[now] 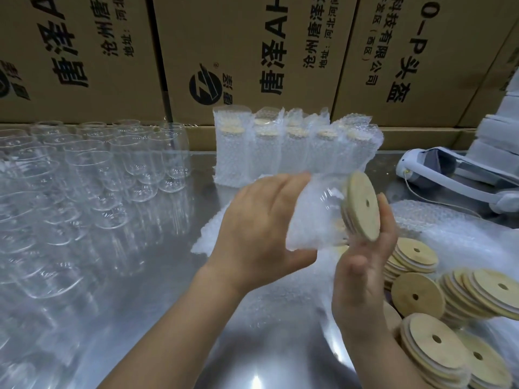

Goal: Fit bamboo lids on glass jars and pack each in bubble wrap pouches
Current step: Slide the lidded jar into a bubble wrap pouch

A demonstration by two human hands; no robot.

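Note:
My left hand (261,223) grips a bubble wrap pouch (311,217) with a glass jar lying sideways inside it, above the metal table (174,276). The jar's round bamboo lid (361,206), with a small hole, sticks out of the pouch mouth to the right. My right hand (365,265) is beneath the lid end, fingers up along the lid's edge and touching it. Loose bamboo lids (418,293) lie piled at the lower right. Several bare glass jars (84,175) stand at the left. Several packed jars in pouches (295,147) stand in a row at the back.
Printed cardboard boxes (252,51) wall off the back of the table. A white headset-like device (455,175) lies at the right beside a white stack. Empty bubble wrap pouches (449,228) are heaped at the right under the lids.

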